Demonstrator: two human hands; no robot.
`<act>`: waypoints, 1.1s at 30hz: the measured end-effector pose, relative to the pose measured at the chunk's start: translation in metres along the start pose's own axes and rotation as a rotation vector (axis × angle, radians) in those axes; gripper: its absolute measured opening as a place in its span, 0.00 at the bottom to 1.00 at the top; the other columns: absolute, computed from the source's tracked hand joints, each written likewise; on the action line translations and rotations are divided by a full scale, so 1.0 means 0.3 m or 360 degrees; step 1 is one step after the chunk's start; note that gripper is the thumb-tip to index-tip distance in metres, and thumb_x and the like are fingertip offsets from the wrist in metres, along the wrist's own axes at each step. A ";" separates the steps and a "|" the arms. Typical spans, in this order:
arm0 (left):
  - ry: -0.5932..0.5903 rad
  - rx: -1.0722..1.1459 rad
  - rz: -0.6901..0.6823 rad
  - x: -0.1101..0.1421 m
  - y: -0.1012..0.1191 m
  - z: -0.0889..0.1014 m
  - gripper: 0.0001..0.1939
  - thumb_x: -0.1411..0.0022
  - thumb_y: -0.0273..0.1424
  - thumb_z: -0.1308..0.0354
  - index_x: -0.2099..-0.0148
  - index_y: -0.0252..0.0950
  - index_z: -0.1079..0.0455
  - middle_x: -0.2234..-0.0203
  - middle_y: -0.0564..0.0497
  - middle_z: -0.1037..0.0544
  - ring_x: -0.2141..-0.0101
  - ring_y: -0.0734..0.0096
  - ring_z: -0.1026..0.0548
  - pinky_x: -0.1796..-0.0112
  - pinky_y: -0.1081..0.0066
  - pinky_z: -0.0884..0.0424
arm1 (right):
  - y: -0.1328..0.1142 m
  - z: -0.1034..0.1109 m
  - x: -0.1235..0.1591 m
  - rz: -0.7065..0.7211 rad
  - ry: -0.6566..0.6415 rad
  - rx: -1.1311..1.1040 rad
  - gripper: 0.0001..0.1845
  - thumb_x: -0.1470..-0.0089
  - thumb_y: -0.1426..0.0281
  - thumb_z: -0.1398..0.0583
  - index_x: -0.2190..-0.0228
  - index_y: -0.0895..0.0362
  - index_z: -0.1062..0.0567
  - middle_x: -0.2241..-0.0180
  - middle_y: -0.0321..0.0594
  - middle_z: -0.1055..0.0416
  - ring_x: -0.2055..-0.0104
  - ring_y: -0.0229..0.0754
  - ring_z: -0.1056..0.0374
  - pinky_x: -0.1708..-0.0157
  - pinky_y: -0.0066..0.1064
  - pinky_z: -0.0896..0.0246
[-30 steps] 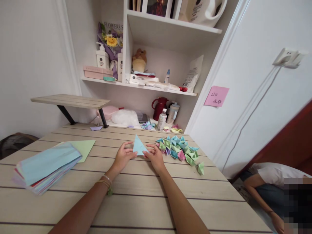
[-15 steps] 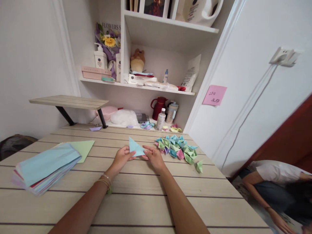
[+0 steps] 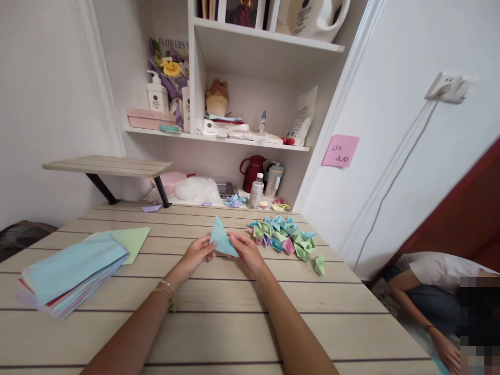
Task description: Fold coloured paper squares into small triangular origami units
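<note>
Both hands hold a light blue folded paper triangle [image 3: 221, 239] just above the wooden table [image 3: 219, 323]. My left hand [image 3: 196, 253] pinches its left lower edge, fingers closed on it. My right hand [image 3: 247, 253] grips the right lower edge, fingers curled around it. The triangle's tip points up and away from me. Right of my hands lies a heap of several small folded paper pieces [image 3: 287, 239] in green, blue and pink.
A stack of coloured paper sheets [image 3: 68, 273] lies at the left, with a green sheet [image 3: 133, 238] beside it. Shelves [image 3: 234, 140] with bottles, a red jug [image 3: 253, 172] and a water bottle [image 3: 256, 190] stand behind. Another person [image 3: 433, 291] crouches at the lower right.
The blue triangle has been lifted slightly off the table and tilted; both hands shifted their grip along its lower edges. The camera view drifted slightly.
</note>
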State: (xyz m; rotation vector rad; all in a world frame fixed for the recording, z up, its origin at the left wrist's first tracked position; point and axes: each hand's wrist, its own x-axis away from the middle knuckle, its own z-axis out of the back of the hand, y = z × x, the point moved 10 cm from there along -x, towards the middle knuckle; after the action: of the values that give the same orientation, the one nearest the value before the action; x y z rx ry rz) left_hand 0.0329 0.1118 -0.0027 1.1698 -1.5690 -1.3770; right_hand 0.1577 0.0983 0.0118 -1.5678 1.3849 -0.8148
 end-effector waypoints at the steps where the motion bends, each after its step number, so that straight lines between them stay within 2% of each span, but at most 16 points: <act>1: -0.0018 -0.0009 0.0004 0.000 -0.001 -0.004 0.21 0.52 0.38 0.39 0.58 0.32 0.32 0.82 0.54 0.29 0.81 0.80 0.35 0.78 0.78 0.42 | 0.003 -0.001 0.000 -0.0008 -0.0007 -0.0015 0.22 0.64 0.61 0.33 0.65 0.58 0.24 0.72 0.39 0.26 0.74 0.37 0.34 0.75 0.28 0.39; 9: -0.0078 -0.0025 -0.0008 0.006 0.010 -0.018 0.20 0.53 0.39 0.38 0.59 0.31 0.30 0.83 0.53 0.29 0.81 0.78 0.35 0.78 0.77 0.43 | 0.026 0.000 0.002 -0.0103 -0.0031 -0.0095 0.21 0.65 0.63 0.32 0.66 0.57 0.25 0.66 0.41 0.26 0.68 0.41 0.30 0.71 0.29 0.37; 17: -0.0092 0.0009 -0.0018 0.006 0.010 -0.017 0.20 0.54 0.39 0.37 0.61 0.31 0.29 0.83 0.53 0.29 0.81 0.78 0.35 0.77 0.77 0.42 | 0.018 -0.025 0.007 -0.0070 -0.0080 -0.0047 0.22 0.64 0.62 0.33 0.65 0.58 0.26 0.70 0.41 0.26 0.70 0.41 0.31 0.72 0.30 0.37; 22: -0.0108 0.0064 0.0041 0.009 -0.005 -0.023 0.20 0.53 0.39 0.37 0.61 0.30 0.29 0.81 0.50 0.27 0.80 0.77 0.32 0.77 0.77 0.40 | -0.038 0.005 0.009 0.0126 0.0060 0.0233 0.19 0.66 0.67 0.35 0.67 0.58 0.27 0.75 0.36 0.28 0.78 0.35 0.35 0.79 0.25 0.43; 27: -0.0165 0.0118 0.0094 0.018 -0.017 -0.044 0.16 0.54 0.38 0.37 0.66 0.29 0.28 0.81 0.50 0.27 0.78 0.77 0.31 0.73 0.77 0.35 | -0.063 -0.011 0.014 0.0255 -0.0041 0.0428 0.12 0.67 0.72 0.36 0.75 0.58 0.31 0.85 0.28 0.35 0.83 0.32 0.41 0.80 0.23 0.47; 30: -0.0146 0.0179 0.0120 0.015 -0.022 -0.042 0.15 0.55 0.36 0.36 0.67 0.29 0.28 0.78 0.49 0.26 0.75 0.75 0.29 0.68 0.74 0.33 | -0.065 -0.017 0.014 0.0301 -0.0054 0.0511 0.11 0.67 0.73 0.37 0.75 0.57 0.32 0.79 0.32 0.31 0.81 0.33 0.38 0.80 0.24 0.45; 33: -0.0060 0.0251 0.0122 0.009 -0.020 -0.026 0.15 0.55 0.35 0.35 0.66 0.30 0.27 0.74 0.48 0.24 0.73 0.74 0.28 0.66 0.73 0.32 | -0.098 -0.031 0.022 0.0480 -0.0046 0.0658 0.09 0.65 0.76 0.40 0.75 0.57 0.31 0.73 0.36 0.28 0.76 0.36 0.35 0.76 0.26 0.41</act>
State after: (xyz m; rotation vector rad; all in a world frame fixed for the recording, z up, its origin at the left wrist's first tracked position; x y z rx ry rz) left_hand 0.0403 0.1065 -0.0076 1.1690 -1.7572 -1.2511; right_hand 0.1625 0.0904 0.0418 -1.0228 1.2925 -0.8248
